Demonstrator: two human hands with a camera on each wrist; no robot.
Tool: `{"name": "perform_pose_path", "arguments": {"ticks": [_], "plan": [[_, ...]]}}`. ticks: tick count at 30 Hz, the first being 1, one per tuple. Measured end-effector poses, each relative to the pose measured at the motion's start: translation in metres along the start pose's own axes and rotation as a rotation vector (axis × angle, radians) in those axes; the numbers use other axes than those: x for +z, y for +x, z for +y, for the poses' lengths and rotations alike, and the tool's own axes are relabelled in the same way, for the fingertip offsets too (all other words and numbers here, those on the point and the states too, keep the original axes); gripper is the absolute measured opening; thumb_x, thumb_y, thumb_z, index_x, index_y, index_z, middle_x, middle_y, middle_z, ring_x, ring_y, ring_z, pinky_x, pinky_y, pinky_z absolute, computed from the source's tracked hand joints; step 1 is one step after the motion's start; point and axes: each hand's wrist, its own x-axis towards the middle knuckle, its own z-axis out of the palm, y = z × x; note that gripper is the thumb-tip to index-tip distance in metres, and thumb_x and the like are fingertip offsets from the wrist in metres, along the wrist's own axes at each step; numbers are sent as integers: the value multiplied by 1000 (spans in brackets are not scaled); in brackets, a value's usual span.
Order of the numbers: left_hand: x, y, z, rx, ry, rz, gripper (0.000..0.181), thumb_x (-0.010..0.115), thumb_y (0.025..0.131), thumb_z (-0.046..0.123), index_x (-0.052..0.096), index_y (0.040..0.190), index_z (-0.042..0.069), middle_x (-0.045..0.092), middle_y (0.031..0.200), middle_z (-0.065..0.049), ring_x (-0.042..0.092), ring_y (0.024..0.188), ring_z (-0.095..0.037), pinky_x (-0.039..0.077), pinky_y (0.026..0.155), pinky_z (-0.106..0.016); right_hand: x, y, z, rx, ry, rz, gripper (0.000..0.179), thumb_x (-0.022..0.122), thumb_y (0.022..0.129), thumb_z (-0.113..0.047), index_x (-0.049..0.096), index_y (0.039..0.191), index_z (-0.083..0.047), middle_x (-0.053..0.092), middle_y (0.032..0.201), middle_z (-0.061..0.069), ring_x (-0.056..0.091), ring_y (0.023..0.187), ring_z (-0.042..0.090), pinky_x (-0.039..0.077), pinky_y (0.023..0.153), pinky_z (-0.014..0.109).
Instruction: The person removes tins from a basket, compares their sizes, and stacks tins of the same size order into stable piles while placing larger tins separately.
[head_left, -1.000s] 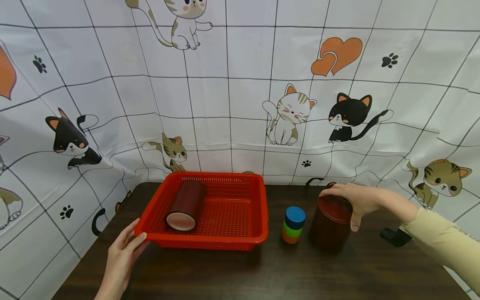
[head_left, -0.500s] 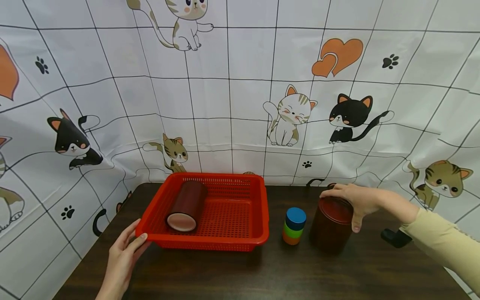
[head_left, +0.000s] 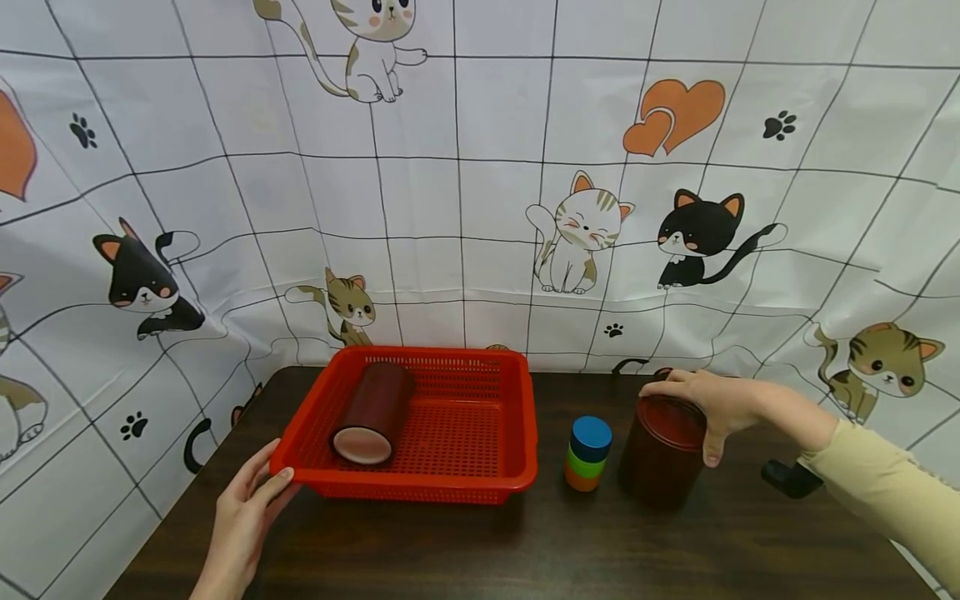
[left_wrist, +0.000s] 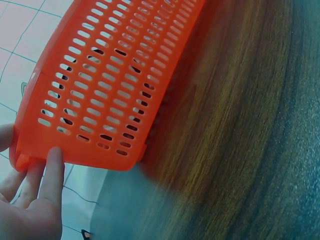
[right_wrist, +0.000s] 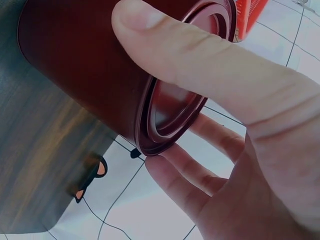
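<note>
A red plastic basket [head_left: 517,425] sits on the dark wooden table. My left hand [head_left: 243,521] holds its near left corner, thumb on the rim and fingers against the outer wall, as the left wrist view also shows. Inside the basket a dark red cylinder [head_left: 378,408] lies on its side, its pale round end facing me. On the right, my right hand [head_left: 716,408] grips an upright dark red canister [head_left: 660,458] from above. In the right wrist view the thumb presses the side of the canister [right_wrist: 85,65] and the fingers reach round the lid's far edge.
A small stacked container [head_left: 587,454] in blue, green and orange stands between basket and canister. Behind the table [head_left: 450,558] hangs a white cat-print sheet [head_left: 495,200], which also runs along the left side. A black object [head_left: 791,477] lies near the right forearm.
</note>
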Motion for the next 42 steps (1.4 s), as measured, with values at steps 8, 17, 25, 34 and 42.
{"name": "perform_pose_path", "arguments": {"ticks": [8,17,25,34,42], "plan": [[2,-1,2,-13,11,10,68,63,98,20,28,156,12,51,117,14,60,100,8,58,87,-17,1,1,1,19,-5,-5,115,100,46,-17,41,144,-24,47,134,14,44,119,36,56,77,40],[2,0,3,-32,20,20,69,64,97,22,29,156,14,51,117,15,60,100,8,58,88,-18,2,1,0,13,-28,-4,117,100,45,-17,40,144,-23,46,135,15,45,118,36,55,77,41],[2,0,2,-28,19,19,69,64,97,22,28,156,14,52,116,16,60,100,8,58,88,-18,1,1,-2,12,-21,-15,116,100,46,-17,40,145,-21,46,135,16,43,120,38,56,78,45],[2,0,3,-43,28,16,69,64,97,23,28,156,15,48,121,13,60,100,9,58,89,-18,2,-2,-3,25,-24,-14,116,99,48,-17,38,147,-21,42,143,20,39,124,43,55,81,49],[2,1,4,-50,34,18,70,64,97,23,27,156,16,48,121,12,60,100,9,58,89,-18,2,-6,-6,54,14,-25,117,97,51,-13,35,150,-21,36,150,25,35,127,48,56,81,52]]}}
